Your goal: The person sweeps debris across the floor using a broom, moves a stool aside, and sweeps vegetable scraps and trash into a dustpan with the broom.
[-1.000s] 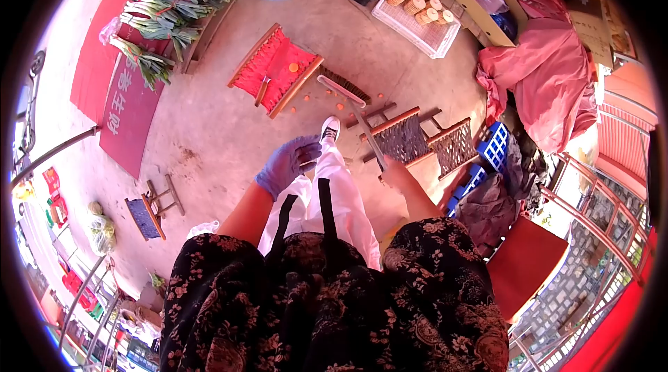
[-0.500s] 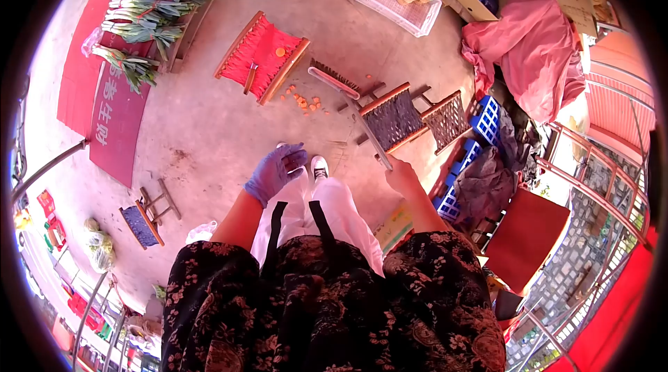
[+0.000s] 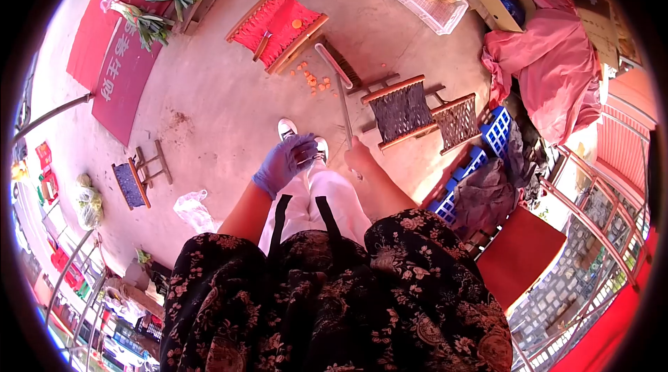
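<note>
Red stool (image 3: 280,27) nr broom (image 3: 337,65)

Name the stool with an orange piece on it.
The red-seated stool, left of the broom head; an orange piece lies on it. Other stools have darker seats.

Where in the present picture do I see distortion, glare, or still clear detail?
Head view: fisheye bending, with black corners; head view: glare washes out much of the left edge; head view: a bright patch of floor beside the blue crates; head view: the gloved left hand and brush remain readable.
</note>
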A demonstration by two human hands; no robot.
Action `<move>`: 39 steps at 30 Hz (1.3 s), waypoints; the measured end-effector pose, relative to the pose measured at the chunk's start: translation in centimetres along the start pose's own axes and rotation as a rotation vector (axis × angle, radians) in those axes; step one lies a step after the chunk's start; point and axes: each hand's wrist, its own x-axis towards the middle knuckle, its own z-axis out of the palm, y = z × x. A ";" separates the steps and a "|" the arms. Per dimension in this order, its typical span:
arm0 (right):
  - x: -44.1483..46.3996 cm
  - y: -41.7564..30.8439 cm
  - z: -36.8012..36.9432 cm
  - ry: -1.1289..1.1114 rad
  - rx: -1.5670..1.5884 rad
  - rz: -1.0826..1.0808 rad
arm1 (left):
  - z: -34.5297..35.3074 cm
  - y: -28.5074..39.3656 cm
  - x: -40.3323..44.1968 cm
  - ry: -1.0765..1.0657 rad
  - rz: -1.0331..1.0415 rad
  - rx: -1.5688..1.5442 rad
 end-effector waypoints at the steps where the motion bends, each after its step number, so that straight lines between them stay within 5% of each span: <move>1: -2.9 -1.9 1.1 -0.082 0.053 0.053 | -0.2 -0.4 -0.8 0.026 0.007 -0.016; 6: -6.8 -3.5 8.3 -0.160 -0.168 -0.177 | -2.6 -2.7 -4.2 0.096 0.118 -0.139; 11: -8.7 -2.8 4.5 -0.371 0.035 -0.178 | -5.7 -5.5 -7.7 0.125 0.220 -0.305; 15: -12.7 -0.7 0.7 -0.297 0.075 -0.132 | -7.9 -8.2 -9.3 0.107 0.284 -0.417; 18: -13.3 1.6 1.2 -0.032 -0.072 -0.234 | -8.8 -9.2 -10.2 0.114 0.270 -0.499; 25: -7.0 -2.3 5.9 -0.017 0.205 0.100 | -12.2 -10.1 -11.4 -0.024 0.258 -0.459; 28: -6.0 -4.8 10.7 -0.105 0.140 0.052 | -14.5 -9.9 -13.6 -0.004 0.250 -0.410; 35: -16.9 -7.2 11.5 -0.232 0.484 0.163 | -23.1 -8.8 -20.9 0.083 0.282 -0.471; 39: -18.8 -7.8 17.3 -0.190 0.383 0.108 | -28.2 -8.3 -24.7 0.097 0.365 -0.525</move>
